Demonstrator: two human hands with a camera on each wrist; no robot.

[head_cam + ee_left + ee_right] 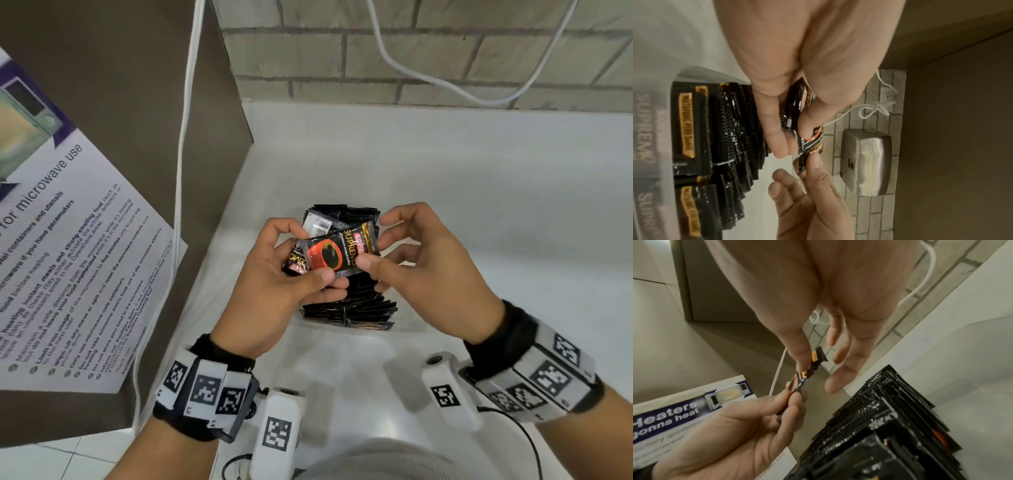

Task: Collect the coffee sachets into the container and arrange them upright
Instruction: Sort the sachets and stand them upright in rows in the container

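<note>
A black coffee sachet (337, 255) with a red cup print is held flat above the clear container (409, 244). My left hand (308, 251) grips its left end together with two more sachets fanned beneath it. My right hand (376, 241) pinches the sachet's right end between thumb and forefinger, its other fingers spread. The container is packed with several black sachets (346, 308) standing on edge in rows. In the left wrist view the held sachet (801, 100) is edge-on beside those rows (725, 129). The right wrist view shows the held sachet (807, 371) above the rows (879, 426).
The container stands on a white counter (479, 205) in a corner. A microwave notice (68, 257) hangs on the brown panel at left, with a white cable (180, 205) beside it. A brick wall (411, 51) is behind, and a steel box (865, 162) is mounted on it.
</note>
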